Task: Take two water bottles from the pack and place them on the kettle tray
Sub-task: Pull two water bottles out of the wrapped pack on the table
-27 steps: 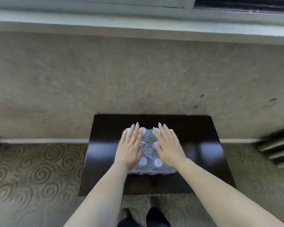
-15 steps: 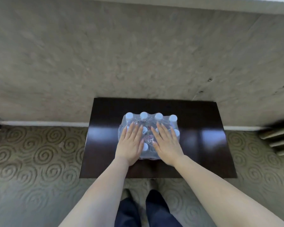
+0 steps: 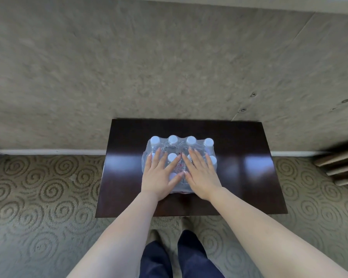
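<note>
A shrink-wrapped pack of water bottles [image 3: 181,146] with white caps stands in the middle of a dark glossy table [image 3: 239,167]. My left hand [image 3: 159,175] lies flat on the near left part of the pack's top, fingers spread. Beside it, my right hand [image 3: 201,175] rests flat on the near right part, fingers apart. The hands almost touch at the fingertips over the pack's middle. Neither hand grips a bottle. The wrap looks whole. No kettle tray is in view.
The table stands against a beige textured wall [image 3: 169,67] with a white skirting board [image 3: 48,151]. Swirl-patterned carpet [image 3: 38,197] lies all around it. Wooden slats [image 3: 342,167] jut in at the right edge. My dark-trousered legs [image 3: 179,255] stand just before the table.
The view has tilted downward and the window ledge has left the frame. My hands have slid toward me on the pack, uncovering the far row of caps.
</note>
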A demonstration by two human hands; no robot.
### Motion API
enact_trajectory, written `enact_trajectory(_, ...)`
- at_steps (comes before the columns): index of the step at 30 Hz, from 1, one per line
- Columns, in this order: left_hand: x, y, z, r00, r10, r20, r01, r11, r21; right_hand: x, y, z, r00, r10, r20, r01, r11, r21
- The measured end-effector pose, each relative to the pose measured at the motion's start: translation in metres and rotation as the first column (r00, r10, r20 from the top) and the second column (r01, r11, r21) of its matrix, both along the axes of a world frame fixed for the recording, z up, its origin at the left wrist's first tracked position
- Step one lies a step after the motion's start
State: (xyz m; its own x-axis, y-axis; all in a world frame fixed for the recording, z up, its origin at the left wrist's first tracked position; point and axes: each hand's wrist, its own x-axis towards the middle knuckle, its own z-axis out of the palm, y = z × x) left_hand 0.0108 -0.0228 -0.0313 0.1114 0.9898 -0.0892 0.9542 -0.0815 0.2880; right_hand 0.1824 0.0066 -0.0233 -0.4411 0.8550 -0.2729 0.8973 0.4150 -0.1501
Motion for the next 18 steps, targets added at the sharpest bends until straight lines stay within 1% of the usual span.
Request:
enact_trajectory(2,0.010,0.003,0.003,0.997,0.067,0.029,-0.068,0.998,0.016,0.000,0.000,0.002,1.000,-0.002,-0.007,0.002,1.000,-0.006)
enact_trajectory(6,0.028,0.009,0.008,0.958,0.231,0.170,-0.239,0.971,0.029,0.002,0.000,0.005,0.999,-0.001,-0.048,-0.001,0.999,-0.036)
enact_trajectory(8,0.035,0.010,0.009,0.923,0.289,0.253,-0.304,0.952,0.022,0.008,0.002,0.010,0.991,0.003,-0.134,-0.007,0.999,-0.032)
enact_trajectory(10,0.044,0.009,0.013,0.876,0.334,0.347,-0.359,0.933,0.009,0.016,0.007,0.017,0.971,-0.017,-0.240,0.028,0.999,0.042)
enact_trajectory(12,0.058,0.007,0.018,0.846,0.320,0.427,-0.354,0.935,0.000,0.029,0.019,0.026,0.957,-0.063,-0.283,0.103,0.986,0.129)
enact_trajectory(15,0.085,0.002,0.029,0.793,0.230,0.564,-0.272,0.962,-0.009,0.048,0.041,0.041,0.952,-0.147,-0.268,0.204,0.958,0.199)
enact_trajectory(18,0.110,-0.005,0.037,0.788,0.090,0.609,-0.158,0.986,0.060,0.061,0.058,0.053,0.948,-0.162,-0.273,0.234,0.938,0.257)
